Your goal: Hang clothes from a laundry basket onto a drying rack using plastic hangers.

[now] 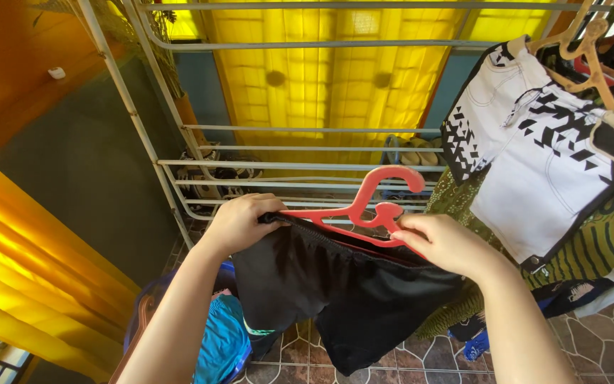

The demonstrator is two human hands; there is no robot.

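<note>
- Head view: the left hand (239, 222) is closed on one end of the waistband of the black shorts (342, 291), pinching the cloth against the left arm of the red hanger (364, 210).
- The right hand (443, 244) is clamped on the other end of the waistband, right at the hanger's middle, below its hook, which points upward and is free of any rail.
- The shorts hang down between the two forearms, held in the air in front of the white drying rack (179, 163); the waistband lies stretched along the hanger's bar.
- To do this well, I judge the waistband should stay taut and level, so both ends seat evenly on the hanger's arms and the cloth does not slide to one side.
- Grip should stay close to the hanger's ends; a slack middle would probably let the garment slip off.
- To the right, a white-and-black patterned garment (534, 156) hangs on a wooden hanger (591, 50), close beside the right hand, so the elbow needs room.
- Below the left arm sits a blue basket (225, 345) with laundry.
</note>
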